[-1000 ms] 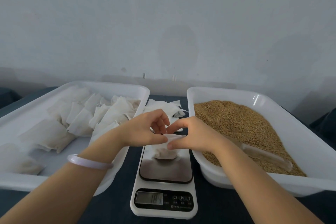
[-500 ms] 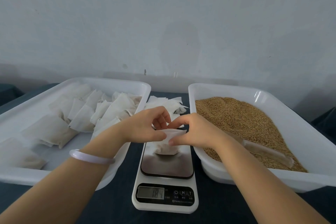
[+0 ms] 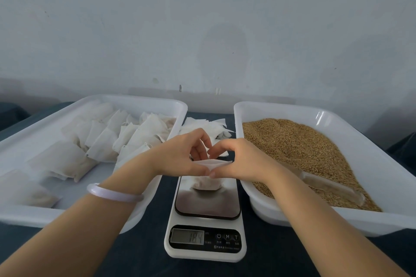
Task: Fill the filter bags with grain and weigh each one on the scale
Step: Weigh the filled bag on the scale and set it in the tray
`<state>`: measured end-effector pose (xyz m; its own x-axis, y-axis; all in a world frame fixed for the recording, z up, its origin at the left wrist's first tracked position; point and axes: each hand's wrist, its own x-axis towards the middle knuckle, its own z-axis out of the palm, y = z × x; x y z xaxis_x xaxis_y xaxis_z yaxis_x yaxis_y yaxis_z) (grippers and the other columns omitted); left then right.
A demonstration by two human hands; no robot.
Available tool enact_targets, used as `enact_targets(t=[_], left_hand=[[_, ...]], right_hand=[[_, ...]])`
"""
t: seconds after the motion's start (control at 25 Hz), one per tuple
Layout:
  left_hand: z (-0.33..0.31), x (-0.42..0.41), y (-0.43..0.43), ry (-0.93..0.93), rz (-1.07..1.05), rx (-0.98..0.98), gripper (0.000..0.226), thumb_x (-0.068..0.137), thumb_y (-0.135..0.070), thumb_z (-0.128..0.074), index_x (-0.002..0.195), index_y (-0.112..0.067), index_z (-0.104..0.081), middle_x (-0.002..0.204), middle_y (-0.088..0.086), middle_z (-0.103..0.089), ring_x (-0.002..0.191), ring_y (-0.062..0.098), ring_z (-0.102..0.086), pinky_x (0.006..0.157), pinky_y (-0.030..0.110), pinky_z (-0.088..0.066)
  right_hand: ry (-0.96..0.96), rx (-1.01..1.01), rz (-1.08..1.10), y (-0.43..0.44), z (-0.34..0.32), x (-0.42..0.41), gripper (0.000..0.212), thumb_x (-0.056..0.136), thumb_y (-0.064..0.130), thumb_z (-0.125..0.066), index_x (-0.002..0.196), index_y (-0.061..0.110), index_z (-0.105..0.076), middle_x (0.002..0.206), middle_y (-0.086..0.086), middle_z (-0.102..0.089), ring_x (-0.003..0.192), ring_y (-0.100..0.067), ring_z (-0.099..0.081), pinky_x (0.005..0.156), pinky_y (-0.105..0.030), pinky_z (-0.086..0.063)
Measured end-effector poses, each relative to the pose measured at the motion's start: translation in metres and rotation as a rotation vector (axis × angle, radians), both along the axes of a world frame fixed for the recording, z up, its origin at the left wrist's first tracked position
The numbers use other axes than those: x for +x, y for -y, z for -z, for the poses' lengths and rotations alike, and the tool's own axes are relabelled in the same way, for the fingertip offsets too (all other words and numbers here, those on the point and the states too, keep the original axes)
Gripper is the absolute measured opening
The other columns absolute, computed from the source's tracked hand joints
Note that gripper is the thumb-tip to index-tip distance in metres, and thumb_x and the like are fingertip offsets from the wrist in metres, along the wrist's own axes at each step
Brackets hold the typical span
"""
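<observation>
While left hand [image 3: 180,156], right hand [image 3: 244,161] pinch bag [image 3: 212,162], trays [image 3: 279,105] flank scale [image 3: 206,253].

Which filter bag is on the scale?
The filter bag pinched at its top by the left hand and right hand; its bulging bottom sits on the scale. The other filled bags lie in the left tray, flat ones behind the scale.

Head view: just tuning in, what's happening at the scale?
A person pinches the top of a filter bag with the left hand and right hand. The bag rests on the kitchen scale, whose display shows 184. Filled bags lie in the left tray. Grain and a scoop sit in the right tray.
</observation>
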<state>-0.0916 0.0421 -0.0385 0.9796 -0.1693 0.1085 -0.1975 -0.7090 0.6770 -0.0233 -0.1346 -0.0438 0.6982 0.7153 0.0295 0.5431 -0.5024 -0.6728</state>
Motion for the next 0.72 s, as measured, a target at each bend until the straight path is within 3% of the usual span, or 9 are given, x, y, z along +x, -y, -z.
enact_targets(t=[0.2, 0.32, 0.44, 0.56, 0.72], left_hand=[[0.001, 0.001, -0.001, -0.074, 0.002, 0.044, 0.054, 0.072, -0.011, -0.077, 0.098, -0.037, -0.038, 0.096, -0.011, -0.068, 0.082, -0.002, -0.063, 0.077, 0.017, -0.051], [0.002, 0.003, -0.001, -0.054, -0.056, 0.037, 0.045, 0.075, -0.012, -0.074, 0.092, -0.038, -0.041, 0.077, -0.01, -0.065, 0.06, -0.006, -0.057, 0.058, 0.007, -0.041], [0.002, 0.004, -0.002, 0.018, -0.128, -0.022, 0.041, 0.073, -0.018, -0.078, 0.089, -0.037, -0.045, 0.065, -0.012, -0.055, 0.053, -0.005, -0.049, 0.051, 0.006, -0.035], [0.003, 0.003, -0.003, 0.036, -0.114, -0.041, 0.04, 0.072, -0.022, -0.08, 0.089, -0.036, -0.046, 0.051, -0.017, -0.052, 0.051, -0.002, -0.045, 0.051, 0.008, -0.035], [0.004, 0.004, -0.004, 0.049, -0.098, -0.075, 0.039, 0.073, -0.02, -0.079, 0.089, -0.033, -0.046, 0.051, -0.015, -0.054, 0.048, 0.002, -0.041, 0.049, 0.01, -0.034]], right_hand=[[0.003, 0.049, -0.001, 0.002, -0.001, -0.001, 0.037, 0.067, 0.031, -0.081, 0.091, 0.04, -0.054, 0.104, 0.022, -0.059, 0.092, 0.016, -0.052, 0.07, -0.011, -0.038], [0.024, 0.128, -0.01, 0.004, -0.002, -0.005, 0.039, 0.067, 0.027, -0.082, 0.09, 0.037, -0.053, 0.102, 0.02, -0.059, 0.098, 0.013, -0.051, 0.081, -0.012, -0.041], [0.067, 0.213, -0.026, 0.005, -0.004, -0.009, 0.034, 0.067, 0.025, -0.083, 0.083, 0.037, -0.056, 0.098, 0.018, -0.061, 0.094, 0.013, -0.052, 0.087, -0.011, -0.041], [0.124, 0.179, -0.033, 0.005, -0.005, -0.011, 0.032, 0.068, 0.027, -0.083, 0.081, 0.041, -0.057, 0.098, 0.018, -0.062, 0.094, 0.015, -0.05, 0.081, -0.007, -0.038], [0.152, 0.143, -0.001, 0.003, -0.005, -0.008, 0.027, 0.067, 0.035, -0.082, 0.076, 0.039, -0.058, 0.096, 0.016, -0.061, 0.091, 0.007, -0.053, 0.079, -0.016, -0.04]])
